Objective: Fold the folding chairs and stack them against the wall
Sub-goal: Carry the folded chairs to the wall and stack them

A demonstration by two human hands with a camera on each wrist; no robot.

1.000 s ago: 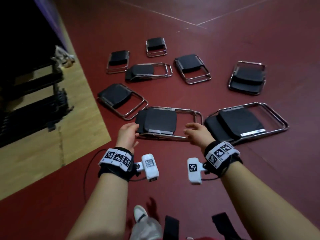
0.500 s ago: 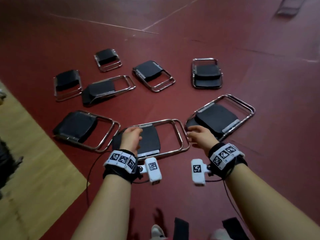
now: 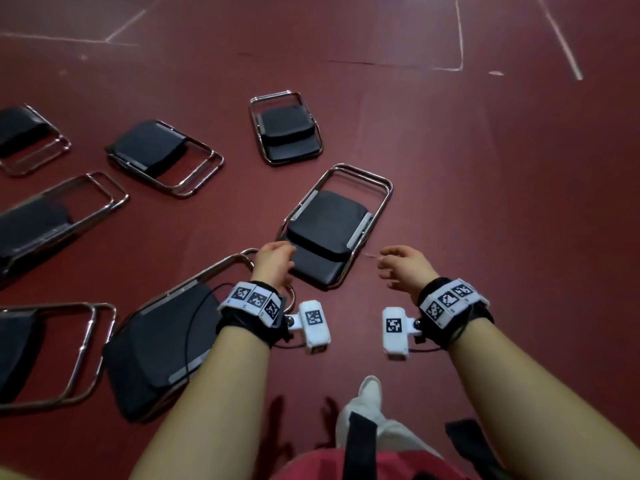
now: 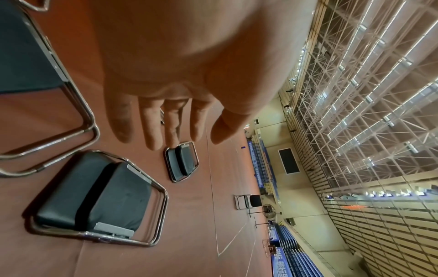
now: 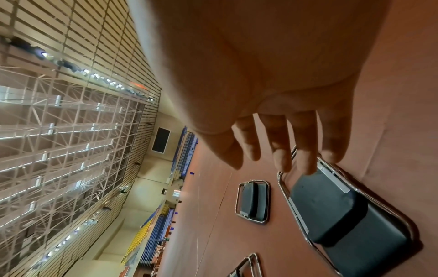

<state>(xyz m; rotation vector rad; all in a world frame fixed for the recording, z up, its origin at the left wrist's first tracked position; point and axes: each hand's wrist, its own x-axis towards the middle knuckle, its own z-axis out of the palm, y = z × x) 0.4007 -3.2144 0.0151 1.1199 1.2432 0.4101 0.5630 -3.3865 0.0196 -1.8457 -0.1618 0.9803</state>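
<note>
I see no legible writing anywhere: the white wristbands [image 3: 254,301] carry only black-and-white square marker patterns, and the blue banners [image 4: 279,262] along the far stands in the left wrist view are too blurred to read. There are no containers in view.

My left hand [image 3: 273,263] hangs above the dark red sports floor [image 3: 485,202], over the near corner of a folded chair with a black padded seat and chrome tube frame [image 3: 332,230] lying flat straight ahead. In the left wrist view its fingers [image 4: 151,127] are nearly straight, close together, thumb apart, holding nothing. I cannot tell from the head view whether they touch the seat.

My right hand [image 3: 405,268] hovers just right of that chair, clear of it. Its fingers [image 5: 279,151] are loosely curved and slightly spread, empty.

A second folded black-and-chrome chair [image 3: 162,348] lies flat beneath my left forearm, its frame end close to the left wrist. A third, smaller-looking folded chair [image 3: 285,128] lies farther off, and four more folded chairs [image 3: 162,155] are scattered flat at the left. All are on the floor; no wall stack appears in the head view.

One unfolded chair [image 4: 249,201] stands far away in the left wrist view.
</note>
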